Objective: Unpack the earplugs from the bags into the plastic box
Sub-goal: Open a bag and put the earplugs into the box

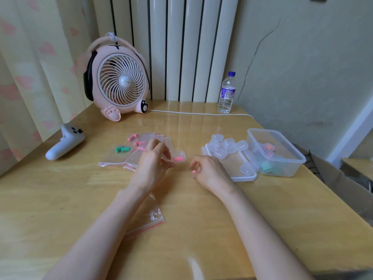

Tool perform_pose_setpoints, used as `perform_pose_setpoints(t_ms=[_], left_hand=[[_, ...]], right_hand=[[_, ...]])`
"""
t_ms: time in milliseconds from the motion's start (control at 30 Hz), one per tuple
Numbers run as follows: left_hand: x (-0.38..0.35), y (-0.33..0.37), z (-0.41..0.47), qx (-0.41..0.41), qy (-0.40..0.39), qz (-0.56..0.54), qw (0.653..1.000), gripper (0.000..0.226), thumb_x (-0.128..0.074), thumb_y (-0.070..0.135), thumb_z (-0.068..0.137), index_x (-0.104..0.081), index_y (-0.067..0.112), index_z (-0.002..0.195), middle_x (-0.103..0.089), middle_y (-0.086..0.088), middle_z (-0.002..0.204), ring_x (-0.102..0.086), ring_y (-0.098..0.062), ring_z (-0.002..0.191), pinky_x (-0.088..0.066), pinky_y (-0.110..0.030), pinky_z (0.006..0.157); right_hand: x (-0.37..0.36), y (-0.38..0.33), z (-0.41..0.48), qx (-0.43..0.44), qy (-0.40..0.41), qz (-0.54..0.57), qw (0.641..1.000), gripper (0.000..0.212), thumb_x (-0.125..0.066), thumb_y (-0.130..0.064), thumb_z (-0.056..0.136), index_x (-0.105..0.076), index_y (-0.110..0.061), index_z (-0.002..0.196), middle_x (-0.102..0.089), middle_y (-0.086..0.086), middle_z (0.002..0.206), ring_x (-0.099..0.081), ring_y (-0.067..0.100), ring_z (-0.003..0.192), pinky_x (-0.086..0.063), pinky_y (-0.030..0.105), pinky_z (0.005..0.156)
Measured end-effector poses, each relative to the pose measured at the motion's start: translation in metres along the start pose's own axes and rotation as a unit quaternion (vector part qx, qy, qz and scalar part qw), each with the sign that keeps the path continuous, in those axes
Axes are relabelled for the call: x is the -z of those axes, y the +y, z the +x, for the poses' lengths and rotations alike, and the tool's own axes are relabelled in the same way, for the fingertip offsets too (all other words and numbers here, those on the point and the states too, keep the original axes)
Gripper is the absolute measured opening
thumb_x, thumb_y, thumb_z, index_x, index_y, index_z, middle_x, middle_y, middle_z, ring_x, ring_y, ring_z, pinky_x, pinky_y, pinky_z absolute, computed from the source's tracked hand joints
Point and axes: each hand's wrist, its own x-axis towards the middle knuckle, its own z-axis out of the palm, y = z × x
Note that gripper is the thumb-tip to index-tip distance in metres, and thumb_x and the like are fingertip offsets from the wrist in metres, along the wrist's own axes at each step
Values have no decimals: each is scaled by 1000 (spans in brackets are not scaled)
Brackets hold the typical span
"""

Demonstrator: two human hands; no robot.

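Observation:
My left hand point(154, 160) holds a small clear plastic case point(179, 156) above the table, with one pink earplug point(179, 158) lying in it. My right hand point(207, 168) hovers just to the right, fingers curled, pinching what looks like a second pink earplug point(194, 171). Behind my left hand lie zip bags holding pink earplugs point(139, 140) and green earplugs point(121, 148). An empty zip bag point(151, 218) lies partly under my left forearm. Several empty clear cases point(227, 147) are piled on a white lid point(245, 177). The large plastic box point(282, 136) to the right holds filled cases.
A pink desk fan point(119, 83) stands at the back left, its white cable point(201, 113) running right past a water bottle point(226, 93). A white controller point(64, 143) lies at the left edge. The table's right edge drops off beside the box.

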Motion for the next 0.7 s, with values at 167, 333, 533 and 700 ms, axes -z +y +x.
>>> perform_pose_setpoints(t_ms=[167, 333, 533, 700], left_hand=[[-1, 3, -1, -39, -9, -8, 999, 23, -80, 6, 69, -61, 2, 80, -49, -7, 92, -55, -21, 73, -46, -18, 65], [-4, 11, -4, -75, -39, -54, 995, 22, -78, 7, 72, -59, 7, 84, -49, -4, 92, -54, -5, 77, -48, -10, 65], [-1, 19, -5, -7, -31, -124, 992, 49, -80, 11, 69, -47, 16, 104, -56, 4, 97, -59, -1, 78, -52, -20, 72], [-2, 19, -4, 13, -9, -114, 993, 53, -80, 5, 69, -50, 3, 112, -60, -1, 97, -60, -8, 79, -52, -21, 73]], right_hand=[[12, -4, 2, -11, 127, 328, 936, 20, -54, 4, 87, -70, -8, 89, -64, 5, 73, -65, 10, 63, -53, 24, 68], [19, -11, -4, 17, 165, 382, 909, 12, -74, -2, 74, -70, -13, 77, -67, -8, 67, -57, -5, 60, -41, 7, 63], [9, -5, 2, -9, 139, 337, 931, 6, -76, -9, 75, -72, -13, 73, -66, 2, 84, -61, 2, 63, -45, 14, 65], [13, -9, -1, -38, 57, 473, 878, 6, -60, -12, 91, -65, -9, 93, -68, 20, 90, -67, 23, 71, -55, 25, 58]])
